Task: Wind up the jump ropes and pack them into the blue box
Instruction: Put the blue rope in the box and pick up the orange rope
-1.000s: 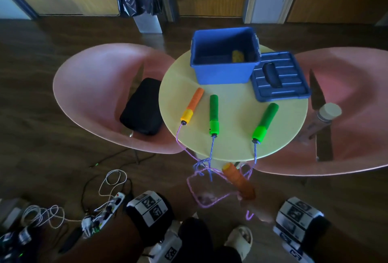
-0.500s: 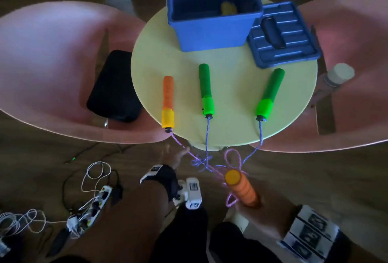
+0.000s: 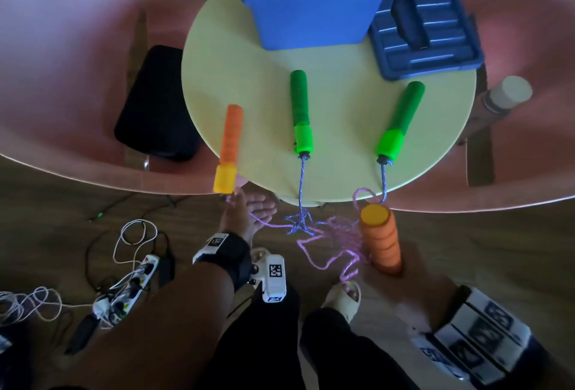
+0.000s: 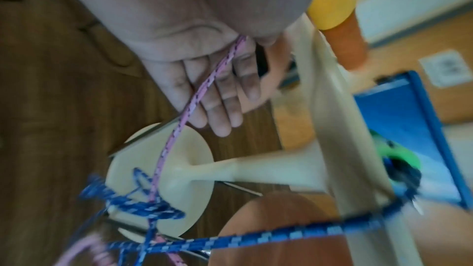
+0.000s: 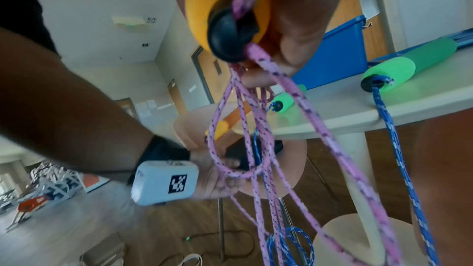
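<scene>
R hand grips orange handle w/ pink rope loops; L hand open-fingered, rope across palm.

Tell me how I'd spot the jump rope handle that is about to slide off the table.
Start at the round yellow table with the blue box at its far side. Three handles lie in a row along the near edge. The one you want is the orange handle at the left end: unlike the two green handles, it has a yellow tip that sticks out past the rim, trailing a pink rope.
</scene>
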`<state>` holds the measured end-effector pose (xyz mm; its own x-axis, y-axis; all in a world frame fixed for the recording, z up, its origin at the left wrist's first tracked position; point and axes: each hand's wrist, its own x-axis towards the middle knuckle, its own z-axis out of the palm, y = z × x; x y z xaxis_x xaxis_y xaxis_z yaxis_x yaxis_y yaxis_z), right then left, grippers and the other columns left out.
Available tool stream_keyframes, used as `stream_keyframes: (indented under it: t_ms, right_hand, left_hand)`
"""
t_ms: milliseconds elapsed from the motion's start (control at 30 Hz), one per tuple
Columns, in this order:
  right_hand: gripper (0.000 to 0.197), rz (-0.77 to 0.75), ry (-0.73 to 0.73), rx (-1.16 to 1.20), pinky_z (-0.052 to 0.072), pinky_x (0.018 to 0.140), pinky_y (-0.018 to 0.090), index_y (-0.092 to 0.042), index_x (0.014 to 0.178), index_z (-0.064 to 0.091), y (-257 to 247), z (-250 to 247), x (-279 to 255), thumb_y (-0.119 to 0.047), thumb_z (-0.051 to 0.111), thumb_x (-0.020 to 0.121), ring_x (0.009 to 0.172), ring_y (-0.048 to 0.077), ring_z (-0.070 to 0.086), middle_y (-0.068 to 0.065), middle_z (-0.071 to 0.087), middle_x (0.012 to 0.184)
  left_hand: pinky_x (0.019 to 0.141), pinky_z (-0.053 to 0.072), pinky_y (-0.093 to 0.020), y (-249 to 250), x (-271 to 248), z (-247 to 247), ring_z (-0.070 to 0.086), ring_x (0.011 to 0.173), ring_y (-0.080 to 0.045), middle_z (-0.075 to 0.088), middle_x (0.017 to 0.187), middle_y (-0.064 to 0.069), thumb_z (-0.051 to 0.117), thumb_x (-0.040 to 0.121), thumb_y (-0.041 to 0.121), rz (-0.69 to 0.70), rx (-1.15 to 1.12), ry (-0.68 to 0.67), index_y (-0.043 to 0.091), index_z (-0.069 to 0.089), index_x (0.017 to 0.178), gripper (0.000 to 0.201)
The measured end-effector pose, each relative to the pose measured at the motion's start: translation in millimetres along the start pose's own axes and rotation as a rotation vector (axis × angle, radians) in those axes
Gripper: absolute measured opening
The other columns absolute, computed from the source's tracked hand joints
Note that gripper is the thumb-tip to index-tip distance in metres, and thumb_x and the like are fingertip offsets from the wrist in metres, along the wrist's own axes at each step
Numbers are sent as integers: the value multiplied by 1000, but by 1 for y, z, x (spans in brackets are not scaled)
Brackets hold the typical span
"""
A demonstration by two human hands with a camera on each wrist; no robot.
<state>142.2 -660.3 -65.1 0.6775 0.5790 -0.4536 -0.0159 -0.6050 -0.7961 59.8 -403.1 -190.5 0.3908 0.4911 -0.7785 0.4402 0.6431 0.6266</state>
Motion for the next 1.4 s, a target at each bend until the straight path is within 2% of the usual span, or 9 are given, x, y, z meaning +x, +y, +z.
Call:
stream_keyframes:
  t_ms: [67, 200, 400, 567, 700, 933, 1033, 1133, 1400]
  right_hand:
    - [22, 0, 15, 57, 49, 57, 40, -15, 78, 65, -16, -8, -2, -34, 68, 66, 52, 7, 51, 8, 64, 61]
    - [24, -63, 36, 289, 42, 54, 26, -9, 78, 67, -33, -22, -3, -27, 74, 64, 57, 8, 48, 5, 59, 59]
    - [10, -96, -39, 491, 44, 63, 34, -3, 75, 69, -54, -38, 1, -6, 70, 66, 69, 27, 52, 13, 61, 66]
    - [29, -126, -53, 522, 40, 68, 41, -3, 72, 66, -86, -53, -2, -23, 74, 52, 72, 33, 49, 29, 52, 69]
    - [25, -127, -99, 414, 48, 73, 64, -19, 69, 73, -110, -50, -4, -34, 72, 49, 76, 51, 61, 32, 59, 71]
    - [17, -175, -216, 227, 43, 64, 55, -5, 66, 58, -144, -54, 11, -21, 65, 66, 65, 22, 43, 25, 48, 63]
    - [19, -154, -185, 154, 40, 62, 52, -8, 59, 56, -159, -73, 14, -25, 64, 60, 61, 22, 42, 14, 49, 61]
    - [13, -170, -182, 125, 43, 63, 46, -13, 53, 59, -171, -94, 5, -22, 63, 61, 59, 22, 50, 11, 55, 58]
    - [30, -331, 116, 228, 46, 60, 26, 2, 60, 58, -194, -155, -41, -17, 70, 80, 58, 18, 54, 10, 61, 59]
  left_hand:
    - [81, 53, -42, -19, 3, -15, 70, 92, -31, 71, 98, -20, 15, 103, 53, -58, -170, 135, 1, 58, 102, 67]
    - [85, 52, -44, -45, 5, -29, 66, 84, -29, 65, 95, -18, 20, 103, 45, -188, -400, 326, 5, 55, 99, 54]
    - [37, 51, -25, -67, 14, -19, 63, 55, -23, 64, 65, -11, 40, 103, 32, -376, -170, 296, 12, 50, 77, 34]
    - [57, 45, -26, -70, 7, -10, 64, 64, -15, 66, 79, 0, 45, 100, 27, -392, 58, 120, 14, 58, 100, 18]
    - [51, 37, -20, -39, -17, 7, 60, 41, -1, 64, 81, 2, 49, 99, 21, -208, 244, 86, 20, 56, 107, 11]
    - [72, 55, -38, 29, -80, 40, 62, 68, -19, 67, 75, 6, 61, 77, 19, 448, 585, -83, 37, 67, 83, 21]
    - [75, 49, -31, 54, -113, 66, 61, 79, -20, 64, 89, 5, 66, 77, 7, 493, 681, -380, 40, 58, 101, 41]
    - [75, 46, -22, 65, -133, 90, 61, 74, -2, 66, 84, 12, 69, 75, 32, 538, 925, -588, 39, 61, 94, 21]
    - [72, 44, -35, 59, -134, 109, 60, 92, -38, 61, 93, -27, 41, 100, 36, 439, 1324, -253, 5, 61, 91, 38]
